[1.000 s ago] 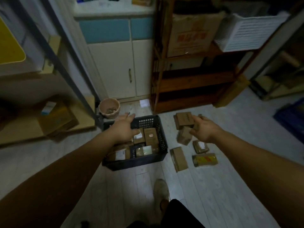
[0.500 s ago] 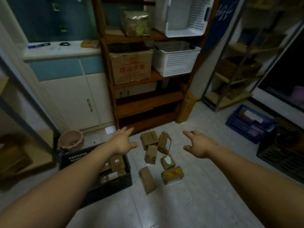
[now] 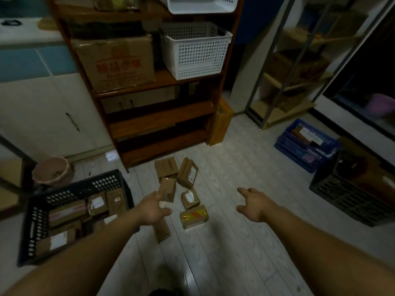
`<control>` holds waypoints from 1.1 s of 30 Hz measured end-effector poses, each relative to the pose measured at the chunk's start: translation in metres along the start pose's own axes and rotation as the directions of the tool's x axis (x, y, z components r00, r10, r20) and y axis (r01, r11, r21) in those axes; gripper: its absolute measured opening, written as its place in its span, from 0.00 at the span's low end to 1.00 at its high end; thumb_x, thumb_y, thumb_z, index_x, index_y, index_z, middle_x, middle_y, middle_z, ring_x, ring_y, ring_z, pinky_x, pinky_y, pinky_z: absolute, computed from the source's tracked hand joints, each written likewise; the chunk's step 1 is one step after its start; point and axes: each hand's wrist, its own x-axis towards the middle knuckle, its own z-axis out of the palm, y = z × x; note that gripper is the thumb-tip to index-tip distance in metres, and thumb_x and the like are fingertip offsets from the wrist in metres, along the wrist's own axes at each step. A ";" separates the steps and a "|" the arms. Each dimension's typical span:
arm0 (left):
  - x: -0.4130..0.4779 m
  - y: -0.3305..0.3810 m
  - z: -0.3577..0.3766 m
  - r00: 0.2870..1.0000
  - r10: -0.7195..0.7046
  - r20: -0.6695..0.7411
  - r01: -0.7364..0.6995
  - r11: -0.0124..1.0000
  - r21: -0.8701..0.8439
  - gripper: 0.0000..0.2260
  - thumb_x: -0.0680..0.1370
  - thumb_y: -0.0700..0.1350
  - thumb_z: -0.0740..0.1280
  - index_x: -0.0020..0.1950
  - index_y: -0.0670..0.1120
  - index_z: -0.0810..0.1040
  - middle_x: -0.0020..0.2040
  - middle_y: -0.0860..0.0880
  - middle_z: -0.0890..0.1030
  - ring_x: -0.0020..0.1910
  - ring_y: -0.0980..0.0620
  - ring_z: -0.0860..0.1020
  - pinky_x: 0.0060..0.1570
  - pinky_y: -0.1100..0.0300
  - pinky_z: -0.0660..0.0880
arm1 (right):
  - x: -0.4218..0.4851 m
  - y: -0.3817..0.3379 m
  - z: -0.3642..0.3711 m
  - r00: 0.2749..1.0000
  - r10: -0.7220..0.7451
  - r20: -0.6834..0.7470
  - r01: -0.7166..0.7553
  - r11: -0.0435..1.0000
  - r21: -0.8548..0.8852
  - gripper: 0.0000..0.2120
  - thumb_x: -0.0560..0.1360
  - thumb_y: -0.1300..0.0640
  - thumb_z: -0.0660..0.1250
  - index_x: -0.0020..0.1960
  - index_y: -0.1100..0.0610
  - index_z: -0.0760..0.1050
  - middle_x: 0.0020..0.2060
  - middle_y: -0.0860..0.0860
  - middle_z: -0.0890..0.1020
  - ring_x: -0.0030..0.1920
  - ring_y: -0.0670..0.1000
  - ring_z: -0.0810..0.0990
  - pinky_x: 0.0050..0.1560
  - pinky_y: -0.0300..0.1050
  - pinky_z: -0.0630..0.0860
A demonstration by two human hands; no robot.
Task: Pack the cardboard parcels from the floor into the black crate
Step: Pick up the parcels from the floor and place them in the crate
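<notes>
Cardboard parcels (image 3: pixel 66 212) part-fill the black crate (image 3: pixel 85 185), which sits on the floor (image 3: pixel 235 242) at the left. Just right of it the left grip (image 3: pixel 152 212) hovers spread and empty over a loose cluster (image 3: pixel 190 198) of six more parcels. Further right, the right grip (image 3: pixel 254 207) is equally open, holding nothing, beside them. Reaching for the next pick seems in hand; each grip likely must lower onto a parcel and close.

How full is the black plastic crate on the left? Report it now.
Partly full. The black plastic crate holds several brown cardboard parcels lying flat, with dark gaps between them; none rises above its rim.
</notes>
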 end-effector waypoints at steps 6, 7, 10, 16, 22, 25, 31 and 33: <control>0.073 -0.010 0.002 0.998 -0.053 0.013 0.054 0.998 -0.039 0.21 0.78 0.47 0.63 0.70 0.45 0.65 0.70 0.43 0.67 0.69 0.46 0.66 0.65 0.56 0.64 | 0.068 -0.002 0.017 0.991 -0.025 0.133 0.009 0.992 0.123 0.35 0.78 0.43 0.59 0.78 0.48 0.45 0.76 0.55 0.53 0.74 0.56 0.57 0.72 0.50 0.58; 0.087 -0.011 0.004 0.996 -0.083 0.025 0.084 0.996 -0.035 0.23 0.79 0.48 0.63 0.72 0.45 0.63 0.72 0.43 0.65 0.70 0.46 0.64 0.67 0.56 0.62 | 0.083 -0.001 0.018 0.990 -0.034 0.138 0.016 0.992 0.127 0.35 0.78 0.43 0.59 0.78 0.48 0.46 0.76 0.55 0.53 0.74 0.56 0.57 0.71 0.49 0.58; 0.129 -0.022 0.013 0.981 -0.182 0.060 0.185 0.982 -0.044 0.26 0.79 0.51 0.61 0.74 0.45 0.57 0.75 0.43 0.60 0.73 0.45 0.61 0.68 0.56 0.60 | 0.130 0.005 0.023 0.985 -0.060 0.159 0.033 0.986 0.163 0.34 0.78 0.43 0.60 0.77 0.49 0.47 0.76 0.55 0.56 0.73 0.56 0.60 0.71 0.48 0.59; 0.199 -0.059 0.060 0.938 -0.334 0.094 0.346 0.887 -0.304 0.23 0.76 0.46 0.68 0.69 0.43 0.67 0.67 0.43 0.71 0.62 0.47 0.72 0.58 0.65 0.68 | 0.248 0.013 0.061 0.960 -0.116 0.256 0.045 0.963 0.266 0.35 0.77 0.46 0.62 0.77 0.47 0.47 0.73 0.54 0.62 0.70 0.57 0.65 0.66 0.46 0.65; 0.288 -0.094 0.158 0.818 -0.566 0.097 0.556 0.738 -0.381 0.26 0.77 0.48 0.66 0.72 0.44 0.63 0.70 0.40 0.69 0.57 0.47 0.75 0.53 0.60 0.70 | 0.378 0.033 0.146 0.910 -0.180 0.372 0.044 0.937 0.346 0.32 0.78 0.52 0.63 0.77 0.54 0.51 0.74 0.55 0.62 0.71 0.54 0.64 0.64 0.42 0.63; 0.346 -0.108 0.210 0.787 -0.608 0.109 0.589 0.685 -0.429 0.28 0.77 0.49 0.66 0.74 0.46 0.59 0.73 0.42 0.64 0.69 0.44 0.67 0.64 0.55 0.66 | 0.443 0.050 0.193 0.894 -0.135 0.428 0.003 0.956 0.294 0.34 0.78 0.50 0.64 0.77 0.55 0.49 0.74 0.56 0.62 0.71 0.56 0.64 0.65 0.46 0.65; 0.466 -0.162 0.303 0.789 -0.592 0.168 0.585 0.637 -0.502 0.30 0.77 0.50 0.65 0.75 0.45 0.56 0.73 0.41 0.64 0.67 0.43 0.68 0.57 0.59 0.68 | 0.542 0.066 0.300 0.884 -0.091 0.458 -0.106 0.916 0.387 0.37 0.74 0.45 0.67 0.76 0.55 0.54 0.71 0.56 0.67 0.65 0.57 0.71 0.55 0.44 0.72; 0.497 -0.178 0.328 0.776 -0.604 0.182 0.572 0.551 -0.608 0.33 0.77 0.50 0.66 0.76 0.48 0.53 0.73 0.41 0.63 0.59 0.43 0.73 0.49 0.63 0.75 | 0.566 0.064 0.339 0.872 -0.098 0.479 -0.164 0.863 0.477 0.33 0.74 0.47 0.69 0.73 0.55 0.61 0.65 0.53 0.72 0.56 0.52 0.76 0.49 0.41 0.74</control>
